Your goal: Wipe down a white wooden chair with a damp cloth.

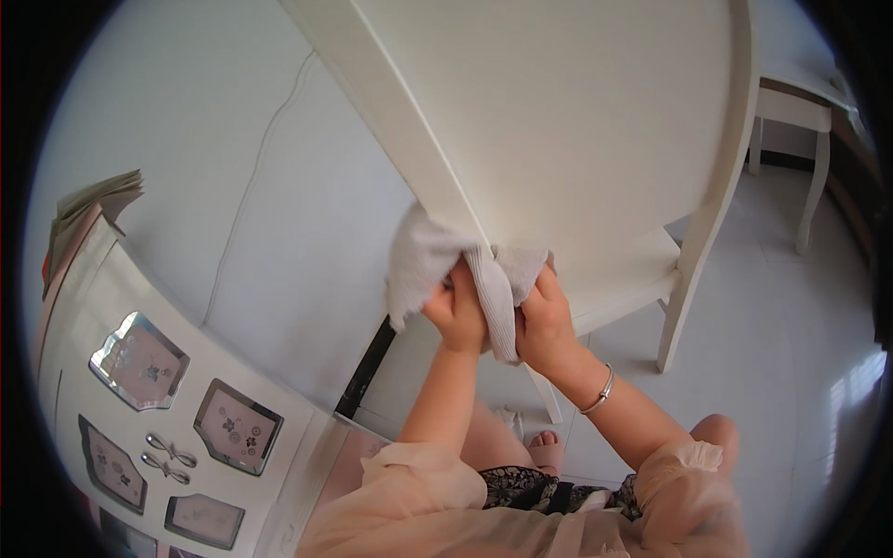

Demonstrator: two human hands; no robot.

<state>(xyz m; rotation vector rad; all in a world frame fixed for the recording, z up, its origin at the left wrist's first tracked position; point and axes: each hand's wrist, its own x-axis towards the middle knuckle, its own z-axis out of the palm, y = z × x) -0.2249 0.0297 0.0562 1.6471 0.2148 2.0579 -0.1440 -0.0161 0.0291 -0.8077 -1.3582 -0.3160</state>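
Observation:
A light grey ribbed cloth (492, 300) is wrapped around the lower part of the left upright of a white chair's back (425, 139). My left hand (460, 314) grips the cloth on the upright's left side, fingers partly hidden in its folds. Close beside it, my right hand (548, 314) holds the cloth's other part against the right side of the upright. A silver bracelet (600, 390) is on my right wrist. One end of the cloth hangs loosely to the left of my left hand.
At the lower left stands a white cabinet (258, 376) with decorated panels and metal handles; papers (91, 209) lie on its top. A thin cable (258, 153) runs down the wall. A white table (795, 111) with curved legs is at the right. Below are my sandalled foot and the tiled floor (739, 411).

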